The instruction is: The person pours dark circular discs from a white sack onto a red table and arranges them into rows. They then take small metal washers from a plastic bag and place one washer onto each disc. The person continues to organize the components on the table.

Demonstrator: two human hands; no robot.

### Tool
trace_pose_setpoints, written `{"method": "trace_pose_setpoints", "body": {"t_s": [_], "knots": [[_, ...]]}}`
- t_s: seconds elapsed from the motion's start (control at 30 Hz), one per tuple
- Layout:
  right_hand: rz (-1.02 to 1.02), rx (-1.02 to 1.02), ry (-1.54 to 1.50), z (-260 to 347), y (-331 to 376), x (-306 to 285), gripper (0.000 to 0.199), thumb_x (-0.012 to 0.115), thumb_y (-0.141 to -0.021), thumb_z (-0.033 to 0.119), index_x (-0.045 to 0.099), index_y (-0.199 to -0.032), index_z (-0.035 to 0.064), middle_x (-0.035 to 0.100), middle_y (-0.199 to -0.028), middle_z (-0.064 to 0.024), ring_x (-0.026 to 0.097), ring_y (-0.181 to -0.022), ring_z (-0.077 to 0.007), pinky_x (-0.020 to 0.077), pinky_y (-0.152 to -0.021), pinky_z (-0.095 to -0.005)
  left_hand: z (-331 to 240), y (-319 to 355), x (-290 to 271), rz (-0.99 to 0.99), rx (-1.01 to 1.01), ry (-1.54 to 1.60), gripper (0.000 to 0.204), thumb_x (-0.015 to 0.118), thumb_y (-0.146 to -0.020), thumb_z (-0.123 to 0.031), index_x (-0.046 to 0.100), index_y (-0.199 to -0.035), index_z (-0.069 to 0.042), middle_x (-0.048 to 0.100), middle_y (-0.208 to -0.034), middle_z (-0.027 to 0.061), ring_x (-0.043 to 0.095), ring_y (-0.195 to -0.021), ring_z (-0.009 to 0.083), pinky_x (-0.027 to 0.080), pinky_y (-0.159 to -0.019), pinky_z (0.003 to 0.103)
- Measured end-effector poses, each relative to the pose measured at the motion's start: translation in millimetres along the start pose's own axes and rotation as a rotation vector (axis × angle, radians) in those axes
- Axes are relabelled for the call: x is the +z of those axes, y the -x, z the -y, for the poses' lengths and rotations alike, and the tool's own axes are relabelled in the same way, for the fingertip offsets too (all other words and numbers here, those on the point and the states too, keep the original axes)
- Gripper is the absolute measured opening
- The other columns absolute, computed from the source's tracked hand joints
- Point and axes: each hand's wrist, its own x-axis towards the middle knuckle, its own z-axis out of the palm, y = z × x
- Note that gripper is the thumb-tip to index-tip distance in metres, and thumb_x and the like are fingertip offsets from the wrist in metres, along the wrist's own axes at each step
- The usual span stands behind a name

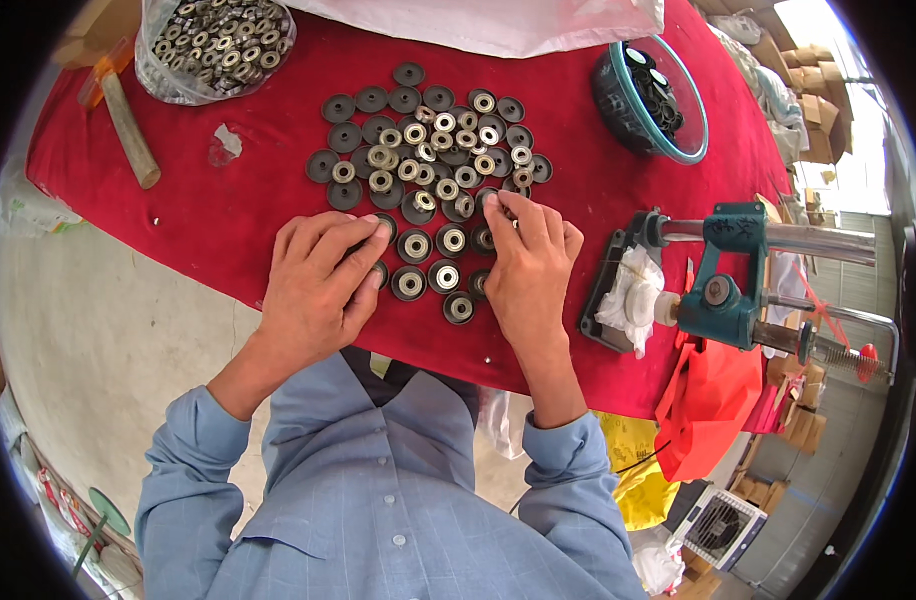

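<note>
On the red cloth [208, 200] lie several dark round discs [370, 98], many with a small metal ring bearing [415, 133] set in the middle. My left hand [318, 285] rests palm down on the near left discs, fingers together, covering some of them. My right hand [528, 265] is beside it, fingertips pinched over a small bearing at the near right edge of the group. Several fitted discs [411, 284] lie between the two hands.
A clear bag of loose metal bearings [218, 40] sits at the far left, with a hammer [128, 125] beside it. A teal bowl of dark discs [650, 95] stands far right. A teal hand press [723, 290] is clamped at the right edge.
</note>
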Motion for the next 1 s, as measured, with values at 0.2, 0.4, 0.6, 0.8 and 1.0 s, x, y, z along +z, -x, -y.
{"method": "trace_pose_setpoints", "body": {"t_s": [0.2,0.4,0.6,0.8,1.0], "knots": [[-0.019,0.008,0.009,-4.1,3.7,2.4,0.045,0.074,-0.075,-0.002,0.075,-0.120,0.0040,0.068,-0.124,-0.0029,0.062,-0.113,-0.0240,0.0406,-0.096,-0.0426,-1.0,-0.1,1.1,-0.010,0.017,-0.014,0.048,0.076,-0.085,-0.009,0.072,-0.133,-0.004,0.065,-0.131,0.0057,0.061,-0.121,0.0285,0.046,-0.103,0.049],[0.002,-0.041,0.065,-1.4,-4.1,0.0,0.041,0.076,-0.076,0.001,0.075,-0.117,0.0051,0.067,-0.118,-0.0025,0.060,-0.113,-0.0240,0.0405,-0.096,-0.0432,-1.2,-0.1,0.9,-0.013,0.014,-0.040,0.052,0.074,-0.083,-0.004,0.072,-0.134,-0.005,0.067,-0.133,0.0086,0.061,-0.122,0.0331,0.047,-0.104,0.048],[-0.014,0.005,0.056,-1.4,5.6,-7.8,0.035,0.076,-0.081,0.002,0.077,-0.116,0.0084,0.065,-0.124,-0.0008,0.059,-0.119,-0.0236,0.0399,-0.100,-0.0445,-2.9,-3.0,1.5,-0.037,0.040,-0.014,0.046,0.075,-0.086,-0.008,0.072,-0.132,-0.005,0.067,-0.130,0.0062,0.061,-0.123,0.0296,0.046,-0.104,0.048],[0.025,0.029,-0.059,-0.9,32.8,-25.3,0.035,0.071,-0.081,-0.002,0.078,-0.114,0.0073,0.067,-0.125,-0.0055,0.061,-0.122,-0.0289,0.0411,-0.108,-0.0494,-2.3,1.2,0.9,-0.033,0.030,-0.020,0.046,0.074,-0.087,-0.007,0.071,-0.132,-0.004,0.066,-0.129,0.0077,0.061,-0.123,0.0307,0.048,-0.105,0.048],[-0.147,0.214,-0.304,-24.3,19.5,-37.8,0.032,0.066,-0.085,-0.006,0.075,-0.114,0.0057,0.071,-0.118,-0.0157,0.069,-0.109,-0.0364,0.0499,-0.098,-0.0493,-0.6,2.2,3.4,-0.041,0.037,-0.007,0.045,0.074,-0.087,-0.007,0.071,-0.132,-0.003,0.066,-0.131,0.0086,0.061,-0.123,0.0324,0.050,-0.103,0.048]]}}
